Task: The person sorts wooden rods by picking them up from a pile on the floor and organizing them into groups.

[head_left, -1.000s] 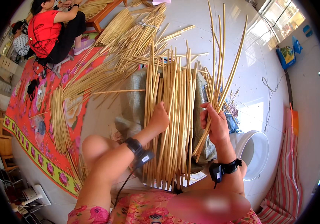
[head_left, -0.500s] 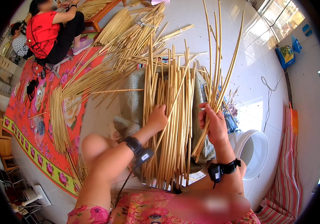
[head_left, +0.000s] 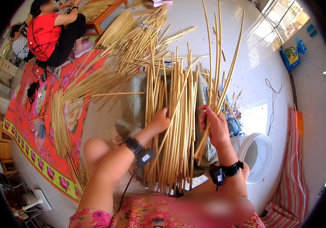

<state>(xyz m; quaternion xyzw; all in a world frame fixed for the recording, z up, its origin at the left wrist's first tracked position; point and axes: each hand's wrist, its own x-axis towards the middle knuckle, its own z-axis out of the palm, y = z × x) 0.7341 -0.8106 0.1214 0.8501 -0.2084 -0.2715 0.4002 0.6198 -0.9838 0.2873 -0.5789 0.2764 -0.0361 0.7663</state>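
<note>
Long, straw-coloured sticks (head_left: 176, 140) lie side by side across my lap, over a grey-green woven sack (head_left: 134, 91). My left hand (head_left: 160, 120) rests low among them, its fingers curled closed around what looks like a stick; the fingertips are partly hidden. One longer stick (head_left: 179, 99) crosses the row at a slant, just right of that hand. To the right of the row, my right hand (head_left: 216, 124) is closed around several long sticks (head_left: 217, 72). They rise from its grip, with their upper ends fanned apart and their lower ends pointing toward my lap.
More sticks (head_left: 132, 41) are heaped on the floor ahead and on a red flowered mat (head_left: 22, 125) at left. A person in red (head_left: 43, 36) sits at far left beside a wooden bench (head_left: 108, 13). A white bucket (head_left: 258, 157) stands right of my right forearm.
The sticks in my right hand have shifted slightly left, and their lower parts are spread a little more. My left hand has barely moved; a stick above it now leans differently.
</note>
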